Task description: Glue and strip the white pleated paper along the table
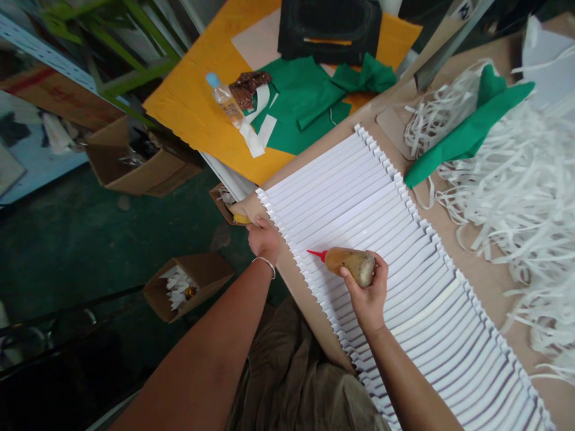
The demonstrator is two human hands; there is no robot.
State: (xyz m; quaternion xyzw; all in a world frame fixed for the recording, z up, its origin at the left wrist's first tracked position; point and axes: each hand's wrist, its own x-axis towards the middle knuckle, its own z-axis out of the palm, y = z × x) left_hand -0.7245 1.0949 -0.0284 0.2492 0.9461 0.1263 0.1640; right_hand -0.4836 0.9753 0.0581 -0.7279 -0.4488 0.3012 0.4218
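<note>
My right hand (372, 293) is wrapped round a glue bottle (348, 261), a cloudy bottle with yellowish-brown contents and a red pointed nozzle. The bottle lies nearly level over a long row of overlapping white folded strips (341, 209), its tip pointing left near their left ends. At the table's left edge, beside those ends, my left hand (264, 238) is closed with its fingers curled. Whatever it may hold is hidden. One strip (431, 308) in the row looks creamier than the others.
Loose white ribbons (525, 191) heap on the right, with green cloth (467, 134) on top. At the back, a yellow sheet (197, 90) bears more green fabric (296, 96), a small bottle (227, 103) and a black case (330, 30). Cardboard boxes (197, 272) stand on the floor at left.
</note>
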